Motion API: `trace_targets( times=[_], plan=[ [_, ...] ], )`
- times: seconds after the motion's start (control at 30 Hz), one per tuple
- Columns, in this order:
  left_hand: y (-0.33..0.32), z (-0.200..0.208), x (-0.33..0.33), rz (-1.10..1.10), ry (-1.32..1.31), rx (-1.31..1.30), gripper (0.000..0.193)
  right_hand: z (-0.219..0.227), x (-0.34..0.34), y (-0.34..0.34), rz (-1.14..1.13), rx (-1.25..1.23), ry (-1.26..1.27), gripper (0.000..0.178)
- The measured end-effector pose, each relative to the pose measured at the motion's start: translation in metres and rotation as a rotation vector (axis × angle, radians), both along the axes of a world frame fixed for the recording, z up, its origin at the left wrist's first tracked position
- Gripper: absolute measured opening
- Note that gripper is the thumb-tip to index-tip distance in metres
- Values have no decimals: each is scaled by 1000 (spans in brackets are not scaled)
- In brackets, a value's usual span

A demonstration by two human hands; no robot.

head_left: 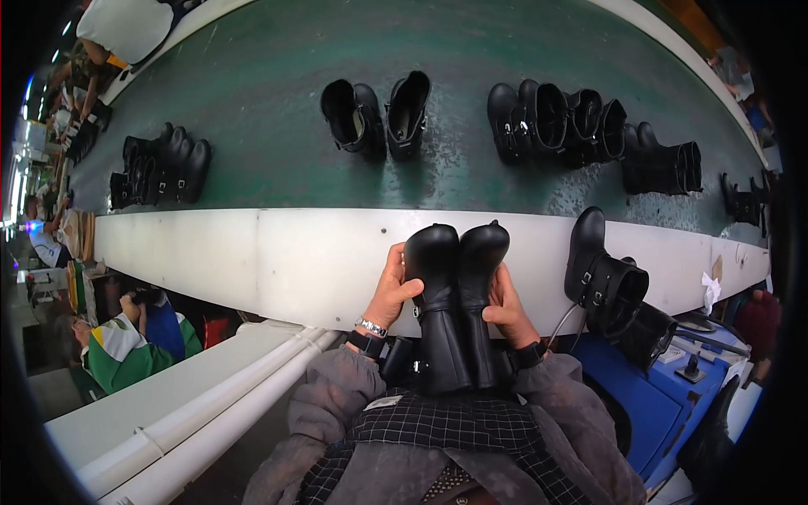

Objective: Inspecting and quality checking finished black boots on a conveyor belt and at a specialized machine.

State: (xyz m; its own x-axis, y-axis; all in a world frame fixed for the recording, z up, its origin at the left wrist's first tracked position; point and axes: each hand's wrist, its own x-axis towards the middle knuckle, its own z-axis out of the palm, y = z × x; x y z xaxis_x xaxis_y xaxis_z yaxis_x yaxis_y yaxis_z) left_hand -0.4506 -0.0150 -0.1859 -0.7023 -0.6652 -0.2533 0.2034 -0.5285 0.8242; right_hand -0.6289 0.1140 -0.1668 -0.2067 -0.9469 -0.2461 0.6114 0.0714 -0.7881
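Head view: showed a left-hand boot [441,316] and a right-hand boot [478,320], both black, close together over the near edge of a white ledge [320,261], toes pointing away from the wearer and shafts running back toward a checked apron [459,427]. Held the former in the left hand [393,290], with thumb at the instep and fingers along the outer side; held the latter in the right hand [509,310], with thumb near the ankle. Could not tell the full reach of the fingers underneath. Showed, beyond the ledge, standing boots [408,126] on a green surface [269,101]; showed, to the right and apart from both hands, a buckled boot [596,273] near a blue cabinet [623,412]. Judged the step in hand as handling a pair: probably matching the two or looking over the uppers, before any setting down. Took the next move to call for level toes and an even, gentle grip on both shafts, whether for turning the buckled flank into sight or for placing both upright without scuffing the leather-like surface.
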Motion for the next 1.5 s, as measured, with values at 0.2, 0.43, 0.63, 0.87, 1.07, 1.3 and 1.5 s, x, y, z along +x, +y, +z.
trace_targets(
  times=[0.2, 0.43, 0.63, 0.87, 1.07, 1.3, 1.5],
  plan=[
    [-23, 2, -6, -173, 15, 139, 85, 1, -10, -13, 82, 107, 22, 113],
    [-21, -11, 4, -206, 182, 279, 80, 14, -11, -17, 139, 90, 253, 116],
    [-9, -5, 5, -114, 251, 329, 70, 32, -12, -18, 227, 96, 385, 119],
    [-21, 12, 2, -125, 103, 634, 35, 12, -44, -36, 310, 174, -115, 48],
    [-9, 32, 20, 196, 368, 755, 36, -8, -30, -4, -198, 130, -292, 32],
    [34, 56, 23, 635, 215, 701, 44, 24, -3, 5, -363, 221, -423, 47],
    [53, 48, 19, 760, 122, 711, 45, 36, 30, 3, -485, 315, -364, 38]
  ],
)
